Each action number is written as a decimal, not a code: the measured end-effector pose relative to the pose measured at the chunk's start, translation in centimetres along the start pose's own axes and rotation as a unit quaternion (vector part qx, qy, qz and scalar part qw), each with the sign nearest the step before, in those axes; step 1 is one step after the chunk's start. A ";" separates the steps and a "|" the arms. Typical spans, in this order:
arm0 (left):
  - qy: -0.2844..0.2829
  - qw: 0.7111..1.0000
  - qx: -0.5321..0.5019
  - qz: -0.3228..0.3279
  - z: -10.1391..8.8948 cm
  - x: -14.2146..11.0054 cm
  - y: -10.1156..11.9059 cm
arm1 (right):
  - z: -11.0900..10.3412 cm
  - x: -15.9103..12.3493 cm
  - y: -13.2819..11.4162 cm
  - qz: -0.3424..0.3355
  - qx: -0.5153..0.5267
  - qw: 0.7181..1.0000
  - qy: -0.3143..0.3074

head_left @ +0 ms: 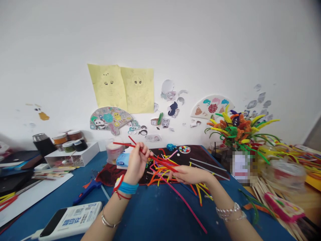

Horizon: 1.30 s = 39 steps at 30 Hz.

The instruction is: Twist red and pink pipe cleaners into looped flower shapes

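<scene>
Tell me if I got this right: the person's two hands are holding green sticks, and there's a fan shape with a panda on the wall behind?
Not quite: the sticks in the left hand and right hand are red, not green, as the head view shows. The panda fan shape is on the wall.

Mat (pixel 208 155) lies toward the rear of the tabletop (pixel 155 214), before the wall (pixel 175 36). Pipe cleaners (pixel 157 174) heaped at mid-mat, some crossing its front edge; left hand (pixel 139 157) and right hand (pixel 188 174) above. Tissue pack (pixel 122 160) at mat's left end, tub (pixel 114 152) behind it. Dish (pixel 184 153) at rear; two rods (pixel 209 164) on right part. Left of mat: glue gun (pixel 86 192), power bank (pixel 72 219) nearer. Far left: jars (pixel 68 146) on box (pixel 87 155), flask (pixel 43 144) to their left. Flower bunch (pixel 240 129) stands right of mat.
</scene>
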<state>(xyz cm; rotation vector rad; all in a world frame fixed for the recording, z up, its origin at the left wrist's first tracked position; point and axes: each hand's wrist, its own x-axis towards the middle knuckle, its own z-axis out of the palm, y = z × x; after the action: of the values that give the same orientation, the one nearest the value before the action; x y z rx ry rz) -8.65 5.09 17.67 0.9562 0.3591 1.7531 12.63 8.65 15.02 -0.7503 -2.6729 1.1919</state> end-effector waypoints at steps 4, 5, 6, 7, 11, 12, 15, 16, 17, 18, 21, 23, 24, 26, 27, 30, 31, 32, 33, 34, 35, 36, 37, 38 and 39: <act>-0.003 0.999 -0.031 -0.006 -0.5 0.3 3.7 | -0.1 0.3 2.1 0.021 0.001 0.995 -0.102; -0.009 1.000 -0.019 -0.023 -0.4 0.1 4.2 | 0.0 0.6 2.5 0.015 -0.023 0.997 -0.069; -0.015 0.999 -0.001 -0.044 -0.3 -0.1 4.5 | 0.1 1.1 3.0 0.014 -0.060 0.998 -0.007; -0.022 0.997 0.022 -0.066 0.0 -0.3 4.5 | 0.3 1.7 3.5 0.023 -0.107 0.991 0.072; -0.048 0.984 0.124 -0.119 1.4 -1.6 3.2 | 1.4 3.9 5.9 0.176 -0.306 0.889 0.292; -0.050 0.980 0.143 -0.126 1.7 -1.8 2.8 | 1.6 4.2 6.4 0.201 -0.325 0.875 0.296; -0.039 0.973 0.178 -0.139 2.1 -2.1 1.8 | 1.8 4.4 7.6 0.222 -0.338 0.867 0.290; -0.034 0.973 0.182 -0.140 2.0 -2.0 1.7 | 1.7 4.3 7.8 0.221 -0.339 0.867 0.290; -0.031 0.973 0.181 -0.139 1.9 -1.9 1.6 | 1.4 4.1 7.8 0.219 -0.339 0.868 0.289; -0.029 0.974 0.179 -0.139 1.8 -1.8 1.5 | 1.1 3.9 7.8 0.216 -0.339 0.869 0.288; -0.025 0.975 0.167 -0.144 1.1 -1.2 1.2 | 0.3 3.2 7.3 0.205 -0.336 0.873 0.286; -0.021 0.976 0.157 -0.149 0.5 -0.9 0.9 | 0.2 3.0 7.1 0.192 -0.329 0.881 0.281; -0.024 0.976 0.150 -0.154 0.2 -0.7 0.7 | 0.2 2.9 7.1 0.186 -0.322 0.887 0.274; -0.041 0.976 0.129 -0.173 -0.3 -0.4 0.5 | 0.6 3.1 7.3 0.182 -0.304 0.899 0.258; -0.053 0.974 0.119 -0.184 -0.6 -0.2 0.4 | 0.8 3.2 7.5 0.185 -0.296 0.903 0.252; -0.077 0.969 0.115 -0.203 -1.2 0.1 0.4 | 1.1 3.3 8.3 0.197 -0.273 0.906 0.256; -0.078 0.967 0.128 -0.204 -1.4 0.2 0.4 | 1.0 3.2 8.7 0.200 -0.266 0.907 0.258; -0.077 0.965 0.148 -0.203 -1.6 0.4 0.3 | 0.8 3.1 9.0 0.202 -0.256 0.910 0.256; -0.075 0.961 0.172 -0.202 -2.0 0.6 0.1 | 0.6 2.9 9.2 0.201 -0.245 0.914 0.254; -0.070 0.956 0.202 -0.202 -2.5 0.7 -0.2 | 0.4 2.6 9.5 0.197 -0.234 0.918 0.253; -0.066 0.947 0.238 -0.204 -3.1 0.9 -0.6 | 0.1 2.4 9.7 0.191 -0.221 0.922 0.252; -0.062 0.936 0.276 -0.207 -3.9 1.2 -1.1 | -0.2 2.2 9.8 0.184 -0.208 0.927 0.253; -0.056 0.921 0.321 -0.211 -4.8 1.4 -1.7 | -0.5 1.9 10.0 0.176 -0.195 0.931 0.255; -0.052 0.903 0.367 -0.217 -5.8 1.5 -2.4 | -0.8 1.7 10.1 0.168 -0.186 0.934 0.254; -0.049 0.884 0.406 -0.225 -6.9 1.7 -3.1 | -1.0 1.5 10.2 0.159 -0.171 0.939 0.254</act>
<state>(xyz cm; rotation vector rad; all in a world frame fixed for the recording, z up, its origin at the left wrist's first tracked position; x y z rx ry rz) -11.96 9.25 12.03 1.3932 1.2094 1.0988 15.61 15.89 8.18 -1.3693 -2.3843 0.4678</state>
